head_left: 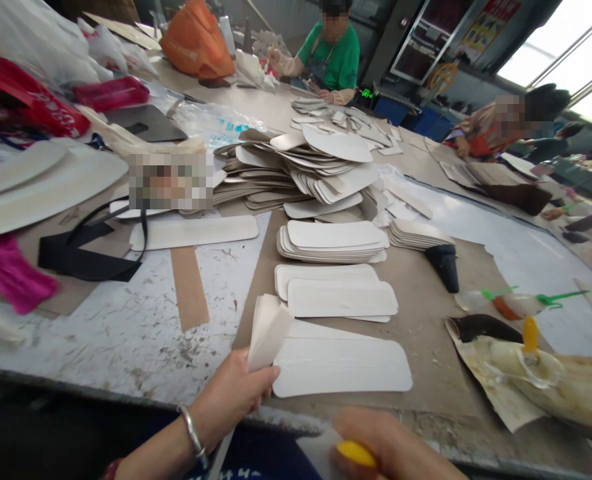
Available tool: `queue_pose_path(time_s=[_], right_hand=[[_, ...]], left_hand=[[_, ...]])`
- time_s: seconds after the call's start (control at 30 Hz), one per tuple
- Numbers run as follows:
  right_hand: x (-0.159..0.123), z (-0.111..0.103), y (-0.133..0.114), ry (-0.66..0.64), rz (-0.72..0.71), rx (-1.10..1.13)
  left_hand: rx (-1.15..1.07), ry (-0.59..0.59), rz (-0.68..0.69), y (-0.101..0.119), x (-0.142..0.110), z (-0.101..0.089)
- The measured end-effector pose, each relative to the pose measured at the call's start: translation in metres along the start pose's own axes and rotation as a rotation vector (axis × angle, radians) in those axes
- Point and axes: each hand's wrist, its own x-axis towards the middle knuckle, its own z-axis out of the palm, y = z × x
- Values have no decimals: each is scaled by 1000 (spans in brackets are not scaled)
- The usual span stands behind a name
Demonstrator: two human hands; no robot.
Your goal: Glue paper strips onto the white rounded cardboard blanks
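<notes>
White panels (pixel 343 367): front pile, lying flat on brown board (pixel 426 380) before me, near the table's (pixel 149 357) front edge; the pieces beneath the top one fan out behind it.
Left hand (pixel 241 387): mine, pinching pale sheets (pixel 269 333) that stand raised at the pile's left end; the thumb tip meets the top panel's edge.
Bracelet (pixel 193 433): silver, on my left wrist.
Right hand (pixel 383 440): mine, blurred, closed around a yellow handle (pixel 356 453), below the pile and in front of the table edge; the pale part beside the handle is too blurred to name.
Stacks: two more, one (pixel 343 298) just behind the front pile, the next (pixel 333 235) beyond it.
Heap (pixel 301 167): similar panels, loosely layered, behind the stacks.
Black cone (pixel 444 268): against a short stack (pixel 419 232), right of the others.
Brown strip (pixel 191 287): left of the board, on the scratched white tabletop.
Co-workers: one in green (pixel 345 60) across the table, another (pixel 491 137) at far right.
</notes>
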Motion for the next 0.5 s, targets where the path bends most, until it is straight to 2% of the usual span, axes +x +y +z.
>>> queue_pose_path(time_s=[0.07, 0.13, 0.23, 0.5], right_hand=[[27, -4, -5, -68, 56, -113], [49, -10, -9, -78, 85, -172], [72, -16, -10, -123, 109, -252], [93, -18, -2, -77, 113, -416]], left_hand=[[8, -19, 5, 2, 0, -1], [5, -47, 2, 5, -1, -3], [-4, -69, -9, 11, -2, -4], [-1, -66, -51, 18, -2, -9]])
